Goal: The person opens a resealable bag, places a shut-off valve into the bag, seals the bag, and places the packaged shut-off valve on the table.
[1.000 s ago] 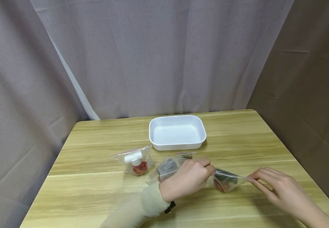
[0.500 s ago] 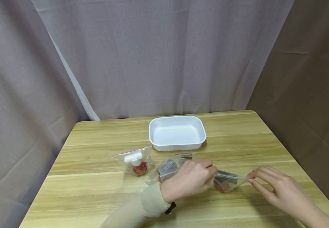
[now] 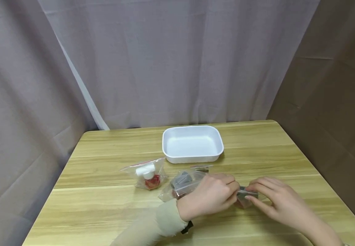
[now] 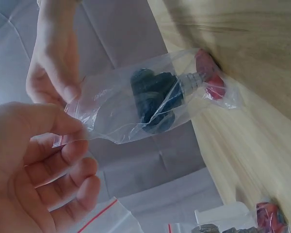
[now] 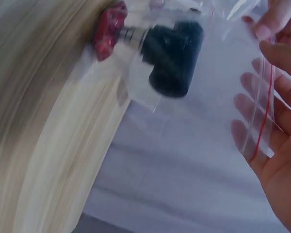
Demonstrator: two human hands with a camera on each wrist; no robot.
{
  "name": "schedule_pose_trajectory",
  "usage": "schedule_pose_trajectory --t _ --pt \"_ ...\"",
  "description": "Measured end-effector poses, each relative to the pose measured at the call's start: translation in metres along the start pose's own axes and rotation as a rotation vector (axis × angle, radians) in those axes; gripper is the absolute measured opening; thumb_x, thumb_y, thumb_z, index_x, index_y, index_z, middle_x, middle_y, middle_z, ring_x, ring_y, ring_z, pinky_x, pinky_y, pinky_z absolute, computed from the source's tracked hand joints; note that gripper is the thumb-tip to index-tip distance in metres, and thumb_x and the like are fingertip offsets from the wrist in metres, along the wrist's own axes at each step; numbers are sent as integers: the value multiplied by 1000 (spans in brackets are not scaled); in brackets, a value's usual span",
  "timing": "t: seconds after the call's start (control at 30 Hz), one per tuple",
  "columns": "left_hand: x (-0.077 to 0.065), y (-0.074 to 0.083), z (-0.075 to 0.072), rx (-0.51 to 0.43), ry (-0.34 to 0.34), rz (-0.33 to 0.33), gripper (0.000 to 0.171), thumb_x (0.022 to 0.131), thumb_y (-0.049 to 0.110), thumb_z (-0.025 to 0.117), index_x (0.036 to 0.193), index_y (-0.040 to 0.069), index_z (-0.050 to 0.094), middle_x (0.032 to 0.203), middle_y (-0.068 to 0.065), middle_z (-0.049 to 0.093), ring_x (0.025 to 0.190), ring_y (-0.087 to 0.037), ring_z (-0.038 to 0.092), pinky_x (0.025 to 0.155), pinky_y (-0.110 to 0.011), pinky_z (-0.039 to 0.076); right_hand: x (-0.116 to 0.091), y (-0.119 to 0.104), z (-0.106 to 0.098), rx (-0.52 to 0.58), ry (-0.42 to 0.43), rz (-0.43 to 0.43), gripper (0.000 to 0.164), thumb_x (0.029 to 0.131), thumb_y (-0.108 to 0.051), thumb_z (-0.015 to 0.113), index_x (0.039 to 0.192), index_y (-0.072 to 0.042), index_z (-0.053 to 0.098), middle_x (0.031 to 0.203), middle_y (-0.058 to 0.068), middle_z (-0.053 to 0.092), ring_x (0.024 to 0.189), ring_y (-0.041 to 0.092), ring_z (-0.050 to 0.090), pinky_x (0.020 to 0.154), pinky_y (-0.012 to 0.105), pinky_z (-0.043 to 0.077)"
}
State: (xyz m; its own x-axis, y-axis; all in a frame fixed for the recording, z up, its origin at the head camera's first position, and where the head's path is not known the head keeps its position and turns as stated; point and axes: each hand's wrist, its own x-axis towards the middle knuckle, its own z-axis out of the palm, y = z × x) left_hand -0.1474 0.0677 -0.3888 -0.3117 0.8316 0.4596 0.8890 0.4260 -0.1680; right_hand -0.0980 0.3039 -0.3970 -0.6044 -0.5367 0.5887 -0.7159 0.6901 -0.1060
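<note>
A clear zip bag [image 4: 106,111] holds a dark T-shaped fitting [image 4: 157,99] with a ridged metal stem and a red knob-like part [image 4: 211,73]. My left hand [image 3: 209,196] pinches the bag's zip edge between thumb and forefinger, its other fingers loosely bent. From the other side my right hand [image 3: 278,201] pinches the same edge; in the right wrist view its fingers [image 5: 286,92] lie along the red zip line. The bag stands upright with its red end down at the table. In the head view the hands partly cover it.
Left of the hands lies a bag with a grey fitting [image 3: 181,179], with part of another bag [image 3: 202,168] behind it. Farther left stands a bag with a white T-shaped fitting [image 3: 145,169] and red part. A white tray [image 3: 192,159] sits behind them on the wooden table [image 3: 103,205].
My right hand has slid left along the bag's top edge, from its right corner to close beside my left hand. The left hand has moved slightly right.
</note>
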Motion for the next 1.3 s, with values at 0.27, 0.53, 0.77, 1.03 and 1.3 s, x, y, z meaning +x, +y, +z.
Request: schedule_pose_trajectory --t 0.27,0.53,0.77,1.03,1.3 --pt "-2 4 5 18 23 5 6 92 28 67 89 24 71 83 16 62 69 2 51 59 -11 40 8 -9 13 4 5 -41 37 105 -46 47 93 -21 71 96 -16 65 87 8 62 81 27 48" --pt "-3 5 8 15 10 -5 7 93 29 66 90 24 70 83 15 61 68 1 49 57 -11 39 8 -11 17 -3 25 -22 36 104 -45 49 91 -21 71 94 -15 66 86 10 64 85 30 47" --pt "-4 5 6 33 23 -10 8 93 29 67 87 25 68 80 16 60 65 1 49 55 -11 38 12 -10 25 -18 161 -108 37 105 -40 47 85 -19 70 88 -14 65 79 9 62 81 29 46" --pt "-7 3 6 66 38 7 9 94 29 64 88 25 70 80 16 59 65 1 49 53 -11 36 13 -12 24 -32 155 -134 38 106 -39 46 86 -18 71 88 -13 65 80 9 62 78 30 47" --pt "-10 3 5 93 71 38 9 94 28 62 88 26 69 80 16 58 65 -1 49 53 -12 37 11 -11 22 -17 136 -132 31 104 -37 50 83 -23 68 87 -18 61 79 5 59 80 28 45"
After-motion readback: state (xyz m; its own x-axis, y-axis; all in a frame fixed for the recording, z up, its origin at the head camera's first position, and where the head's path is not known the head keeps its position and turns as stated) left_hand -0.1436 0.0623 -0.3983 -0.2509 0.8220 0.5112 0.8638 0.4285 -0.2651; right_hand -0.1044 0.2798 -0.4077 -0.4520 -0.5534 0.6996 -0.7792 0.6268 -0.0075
